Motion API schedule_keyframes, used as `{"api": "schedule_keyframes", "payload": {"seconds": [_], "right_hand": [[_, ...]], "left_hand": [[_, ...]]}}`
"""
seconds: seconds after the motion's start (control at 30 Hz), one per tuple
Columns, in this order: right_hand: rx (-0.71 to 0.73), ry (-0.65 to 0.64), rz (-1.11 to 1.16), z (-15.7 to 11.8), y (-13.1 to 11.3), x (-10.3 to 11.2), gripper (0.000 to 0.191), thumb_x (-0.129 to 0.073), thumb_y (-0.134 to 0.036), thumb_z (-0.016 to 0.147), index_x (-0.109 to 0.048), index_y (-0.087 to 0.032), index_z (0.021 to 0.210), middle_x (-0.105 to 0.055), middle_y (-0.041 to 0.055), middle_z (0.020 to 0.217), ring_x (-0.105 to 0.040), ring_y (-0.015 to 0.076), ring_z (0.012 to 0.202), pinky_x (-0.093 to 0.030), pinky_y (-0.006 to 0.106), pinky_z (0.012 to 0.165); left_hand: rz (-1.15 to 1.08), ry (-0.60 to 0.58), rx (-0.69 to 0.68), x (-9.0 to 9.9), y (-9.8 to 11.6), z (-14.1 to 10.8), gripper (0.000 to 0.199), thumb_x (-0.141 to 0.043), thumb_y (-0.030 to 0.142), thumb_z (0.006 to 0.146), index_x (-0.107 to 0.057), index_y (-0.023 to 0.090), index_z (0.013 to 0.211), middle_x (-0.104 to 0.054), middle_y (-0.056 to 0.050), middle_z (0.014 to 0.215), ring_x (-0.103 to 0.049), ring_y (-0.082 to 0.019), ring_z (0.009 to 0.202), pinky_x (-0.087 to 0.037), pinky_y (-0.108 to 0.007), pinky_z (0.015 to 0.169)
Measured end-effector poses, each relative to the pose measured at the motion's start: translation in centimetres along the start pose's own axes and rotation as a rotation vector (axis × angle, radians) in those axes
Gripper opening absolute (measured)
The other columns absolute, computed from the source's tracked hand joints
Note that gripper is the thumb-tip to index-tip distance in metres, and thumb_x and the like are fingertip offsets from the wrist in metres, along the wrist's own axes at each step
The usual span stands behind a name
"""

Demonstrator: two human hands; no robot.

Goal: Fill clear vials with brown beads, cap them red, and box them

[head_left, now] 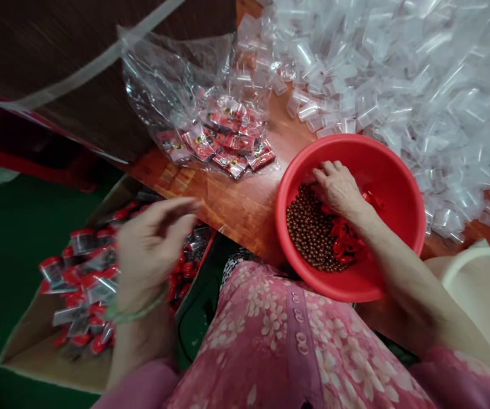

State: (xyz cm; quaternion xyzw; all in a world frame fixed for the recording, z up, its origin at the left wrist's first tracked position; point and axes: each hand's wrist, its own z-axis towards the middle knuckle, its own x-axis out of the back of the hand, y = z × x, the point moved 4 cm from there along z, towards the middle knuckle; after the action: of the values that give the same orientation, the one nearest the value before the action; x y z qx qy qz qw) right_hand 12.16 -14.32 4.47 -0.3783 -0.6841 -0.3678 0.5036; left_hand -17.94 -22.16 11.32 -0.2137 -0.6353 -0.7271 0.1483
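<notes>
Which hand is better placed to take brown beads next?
Right hand, I'd say: it's inside the red basin, fingertips at the edge of the brown beads. Left hand is outside, above the carton.

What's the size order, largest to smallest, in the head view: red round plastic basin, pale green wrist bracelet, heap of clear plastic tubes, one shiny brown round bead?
1. heap of clear tubes
2. red basin
3. green bracelet
4. one brown bead
</notes>
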Motion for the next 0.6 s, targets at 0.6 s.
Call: {"api": "schedule_keyframes", "payload": {"seconds": [0.6], "right_hand": [[0.233, -0.296, 0.045, -0.3, -3.6, -0.3, 0.038, -0.040, -0.004, 0.098, -0.069, -0.007, 0.122, -0.071, 0.0209, 0.115, -0.070, 0.0246, 0.093, -0.046, 0.034, 0.076]], "left_hand": [[-0.094, 0.037, -0.357, -14.1, -0.7, 5.8, 0.043, -0.036, 0.023, 0.103, -0.048, 0.016, 0.144, -0.059, -0.015, 0.149, -0.054, -0.023, 0.142, -0.040, -0.044, 0.125]]}}
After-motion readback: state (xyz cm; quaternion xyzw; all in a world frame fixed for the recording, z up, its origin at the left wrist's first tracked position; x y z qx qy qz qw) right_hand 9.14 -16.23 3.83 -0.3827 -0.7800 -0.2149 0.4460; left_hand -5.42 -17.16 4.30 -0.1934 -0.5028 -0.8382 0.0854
